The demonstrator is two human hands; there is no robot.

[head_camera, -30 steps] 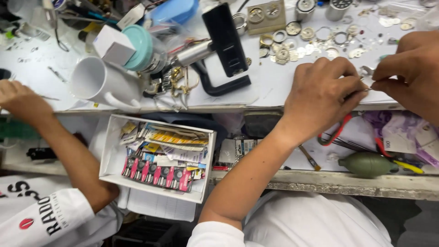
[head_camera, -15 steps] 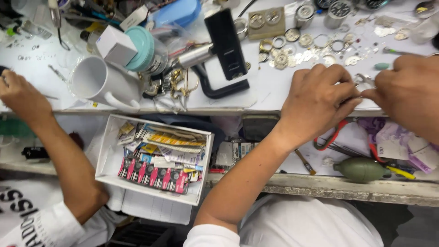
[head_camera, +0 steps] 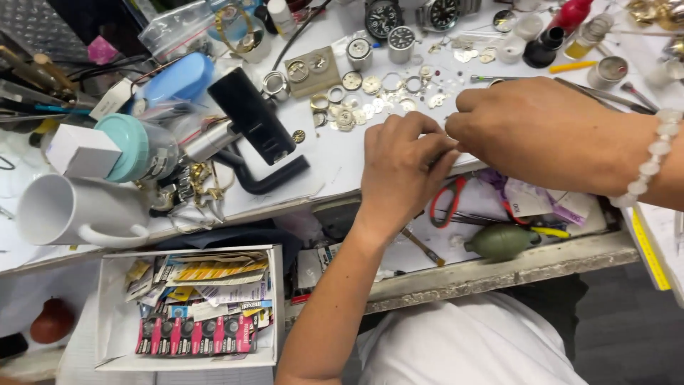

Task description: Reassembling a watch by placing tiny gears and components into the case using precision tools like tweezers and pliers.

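My left hand (head_camera: 405,171) and my right hand (head_camera: 541,135) meet fingertip to fingertip at the front edge of the white workbench (head_camera: 335,167). Both hands are curled with pinched fingers, and whatever lies between the tips is hidden. A white bead bracelet (head_camera: 659,157) circles my right wrist. Just beyond the hands, several small watch gears, rings and dials (head_camera: 370,100) lie scattered. Two wristwatches (head_camera: 385,14) rest at the far edge.
A black phone on a stand (head_camera: 251,114), a teal-lidded jar (head_camera: 135,146), a white box (head_camera: 82,150) and a white mug (head_camera: 71,210) crowd the left. Below the bench, a drawer holds red-handled scissors (head_camera: 447,201) and a green blower bulb (head_camera: 502,241). A white box of battery cards (head_camera: 189,306) sits lower left.
The view has swung left and closer. Another person's arm at the left has gone out of view. My hands have drawn together and stay pinched at the bench edge.
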